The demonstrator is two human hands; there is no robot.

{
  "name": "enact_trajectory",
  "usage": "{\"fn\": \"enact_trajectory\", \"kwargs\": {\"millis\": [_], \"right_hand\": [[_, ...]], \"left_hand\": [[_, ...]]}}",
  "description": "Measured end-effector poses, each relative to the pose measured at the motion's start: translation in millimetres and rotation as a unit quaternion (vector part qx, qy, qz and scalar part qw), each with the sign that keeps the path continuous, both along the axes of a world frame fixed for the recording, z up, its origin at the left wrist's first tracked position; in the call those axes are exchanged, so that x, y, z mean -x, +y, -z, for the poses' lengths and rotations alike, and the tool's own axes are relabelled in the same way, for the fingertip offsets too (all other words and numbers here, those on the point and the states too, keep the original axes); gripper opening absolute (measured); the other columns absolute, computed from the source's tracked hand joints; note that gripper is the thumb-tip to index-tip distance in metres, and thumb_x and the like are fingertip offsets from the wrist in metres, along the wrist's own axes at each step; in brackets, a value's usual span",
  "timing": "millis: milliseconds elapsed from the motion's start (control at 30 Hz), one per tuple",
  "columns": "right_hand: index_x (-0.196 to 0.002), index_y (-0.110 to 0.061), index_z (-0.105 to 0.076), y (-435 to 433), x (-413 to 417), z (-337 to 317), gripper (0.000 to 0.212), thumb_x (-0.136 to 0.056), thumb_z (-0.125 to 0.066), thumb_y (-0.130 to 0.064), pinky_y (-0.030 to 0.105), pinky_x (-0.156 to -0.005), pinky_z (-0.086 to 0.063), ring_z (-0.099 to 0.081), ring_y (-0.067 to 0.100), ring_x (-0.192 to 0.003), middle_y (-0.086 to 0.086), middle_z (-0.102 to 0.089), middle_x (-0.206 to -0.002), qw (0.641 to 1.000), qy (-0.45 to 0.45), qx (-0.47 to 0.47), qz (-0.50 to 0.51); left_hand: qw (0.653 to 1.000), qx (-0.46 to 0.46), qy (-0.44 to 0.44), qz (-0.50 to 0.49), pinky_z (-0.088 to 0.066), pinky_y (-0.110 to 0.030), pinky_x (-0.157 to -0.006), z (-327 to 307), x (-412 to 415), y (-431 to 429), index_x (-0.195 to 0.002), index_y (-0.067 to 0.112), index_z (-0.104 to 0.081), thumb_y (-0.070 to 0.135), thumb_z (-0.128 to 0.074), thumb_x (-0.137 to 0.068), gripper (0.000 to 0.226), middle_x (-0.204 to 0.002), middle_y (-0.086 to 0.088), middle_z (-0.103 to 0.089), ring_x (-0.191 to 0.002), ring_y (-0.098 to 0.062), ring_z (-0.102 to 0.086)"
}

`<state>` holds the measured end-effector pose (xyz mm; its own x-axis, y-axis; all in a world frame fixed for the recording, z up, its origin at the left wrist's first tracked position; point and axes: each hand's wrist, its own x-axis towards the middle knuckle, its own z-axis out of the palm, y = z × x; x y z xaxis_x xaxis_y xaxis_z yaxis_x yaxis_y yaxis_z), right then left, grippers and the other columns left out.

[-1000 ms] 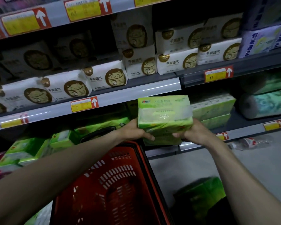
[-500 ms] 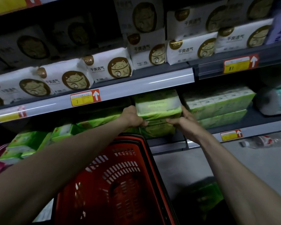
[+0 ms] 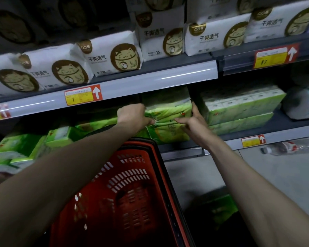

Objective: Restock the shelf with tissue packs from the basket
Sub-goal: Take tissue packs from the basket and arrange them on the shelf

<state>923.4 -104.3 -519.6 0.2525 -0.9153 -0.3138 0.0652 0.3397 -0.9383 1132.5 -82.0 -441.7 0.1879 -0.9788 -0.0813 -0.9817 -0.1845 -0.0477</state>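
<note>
Head view. Centre of frame: the green tissue pack (image 3: 168, 111) lies on a second green pack (image 3: 169, 134) on the lower shelf (image 3: 182, 151), beneath a grey price rail (image 3: 150, 82). The left hand (image 3: 134, 116) grips its left end with curled fingers. The right hand (image 3: 194, 122) presses its right end with straight fingers. The red basket (image 3: 132, 193) is at lower centre.

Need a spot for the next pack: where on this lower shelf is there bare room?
Free: the dark gap over the low green packs left of the held tissue pack; the bare shelf strip between the right green stack and the wrapped rolls. Crowded: the slit beside the right hand.
</note>
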Motion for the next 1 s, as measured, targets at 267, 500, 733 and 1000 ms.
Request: {"fn": "enact_trajectory", "kwargs": {"millis": [267, 500, 733, 1000], "right_hand": [[-0.151, -0.032, -0.049, 10.2, 4.8, 1.6, 0.099, -0.063, -0.067, -0.074, 0.053, -0.114, -0.046, -0.057, 0.026, -0.134, -0.005, -0.060, -0.147, 0.991, 0.128, -0.009, 0.025], [-0.129, -0.009, -0.065, 22.0, 8.9, -12.5, 0.069, -0.075, -0.061, -0.052, 0.055, -0.102, -0.055, -0.068, 0.036, -0.112, 0.011, -0.070, -0.123, 0.964, 0.265, 0.029, -0.009], [-0.157, -0.015, -0.046, 72.4, 28.5, -29.7, 0.062, -0.100, -0.063, -0.031, 0.050, -0.109, -0.051, -0.063, 0.034, -0.128, 0.011, -0.060, -0.148, 0.942, 0.317, 0.077, -0.082], [-0.115, -0.016, -0.072, 107.3, 57.5, -63.7, 0.017, -0.101, -0.065, -0.012, 0.040, -0.079, -0.063, -0.077, 0.017, -0.078, 0.000, -0.080, -0.087, 0.962, 0.245, 0.117, -0.010]], "left_hand": [[0.998, 0.037, 0.016, 0.041, -0.046, -0.036, -0.068, -16.5, -15.9, 24.8, -0.078, 0.015, -0.064, 0.078, -0.045, -0.092, 0.067, -0.070, 0.001, -0.054, -0.072, -0.024, -0.059], [0.996, 0.012, -0.022, 0.083, -0.046, -0.037, -0.071, -46.9, -33.6, 79.9, -0.093, 0.020, -0.072, 0.067, -0.044, -0.097, 0.055, -0.086, -0.003, -0.063, -0.077, -0.027, -0.058], [0.990, -0.005, 0.017, 0.139, -0.052, -0.036, -0.072, -60.1, -8.6, 141.4, -0.099, 0.024, -0.074, 0.061, -0.046, -0.097, 0.047, -0.091, -0.002, -0.069, -0.088, -0.029, -0.067], [0.953, -0.044, 0.275, 0.122, -0.061, -0.037, -0.073, -48.8, 63.1, 155.8, -0.085, 0.025, -0.078, 0.043, -0.062, -0.090, 0.025, -0.080, 0.007, -0.074, -0.079, -0.015, -0.069]]}}
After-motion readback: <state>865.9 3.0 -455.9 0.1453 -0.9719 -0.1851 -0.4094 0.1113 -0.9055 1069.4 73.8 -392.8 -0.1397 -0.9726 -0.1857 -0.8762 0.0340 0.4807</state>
